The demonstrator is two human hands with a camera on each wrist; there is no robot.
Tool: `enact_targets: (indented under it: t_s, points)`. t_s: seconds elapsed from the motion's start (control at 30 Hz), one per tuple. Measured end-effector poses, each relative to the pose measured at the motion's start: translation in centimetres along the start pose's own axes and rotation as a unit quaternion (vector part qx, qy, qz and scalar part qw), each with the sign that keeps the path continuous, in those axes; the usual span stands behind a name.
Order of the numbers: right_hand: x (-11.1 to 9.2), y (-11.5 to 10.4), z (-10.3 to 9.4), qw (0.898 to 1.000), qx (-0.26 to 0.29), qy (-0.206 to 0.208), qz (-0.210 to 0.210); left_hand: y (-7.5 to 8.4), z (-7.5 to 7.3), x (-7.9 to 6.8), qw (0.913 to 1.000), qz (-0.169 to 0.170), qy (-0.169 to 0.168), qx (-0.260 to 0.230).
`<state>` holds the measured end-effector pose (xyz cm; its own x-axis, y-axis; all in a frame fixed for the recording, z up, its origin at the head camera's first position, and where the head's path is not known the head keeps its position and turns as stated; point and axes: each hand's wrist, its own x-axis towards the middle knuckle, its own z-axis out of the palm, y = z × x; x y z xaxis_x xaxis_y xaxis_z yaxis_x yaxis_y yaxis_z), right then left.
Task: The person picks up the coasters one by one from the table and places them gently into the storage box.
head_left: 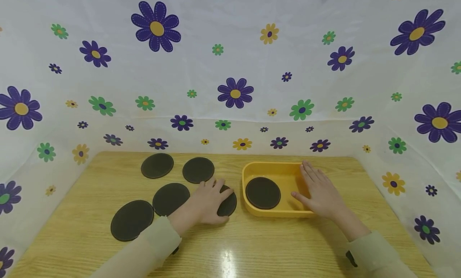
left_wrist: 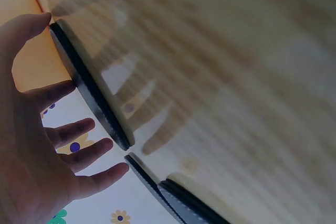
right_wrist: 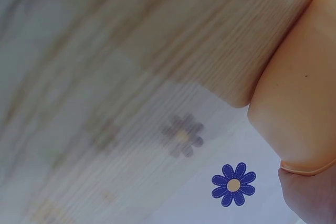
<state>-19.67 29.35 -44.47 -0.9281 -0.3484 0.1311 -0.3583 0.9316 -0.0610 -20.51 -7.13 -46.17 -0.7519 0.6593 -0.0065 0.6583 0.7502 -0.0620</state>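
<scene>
A yellow rectangular tray [head_left: 277,214] stands on the table, with one black round coaster-like disc [head_left: 263,193] at its left end. My left hand [head_left: 207,202] reaches over another black disc [head_left: 227,204], left of the tray. In the left wrist view its fingers are spread, and the thumb and one finger touch or nearly touch that disc's edge [left_wrist: 86,85]; the disc lies flat on the table. My right hand [head_left: 320,192] rests on the tray's right rim with straight fingers, its thumb over the inside. The right wrist view shows mostly the tray's outer wall [right_wrist: 299,77].
More black discs lie at the left: one at the back [head_left: 157,165], one nearer the middle [head_left: 198,170], one below it [head_left: 171,198] and one at the front [head_left: 131,220]. A flowered white cloth [head_left: 201,69] surrounds the wooden table [head_left: 273,250].
</scene>
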Motion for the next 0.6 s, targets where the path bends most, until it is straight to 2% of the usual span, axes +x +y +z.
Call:
enact_targets:
  t_s: [0.6]
  points:
    - [-0.03,-0.02,-0.04,1.000,0.003,-0.001,0.001,-0.36,0.36,0.17,0.9999,0.007,0.000,-0.010]
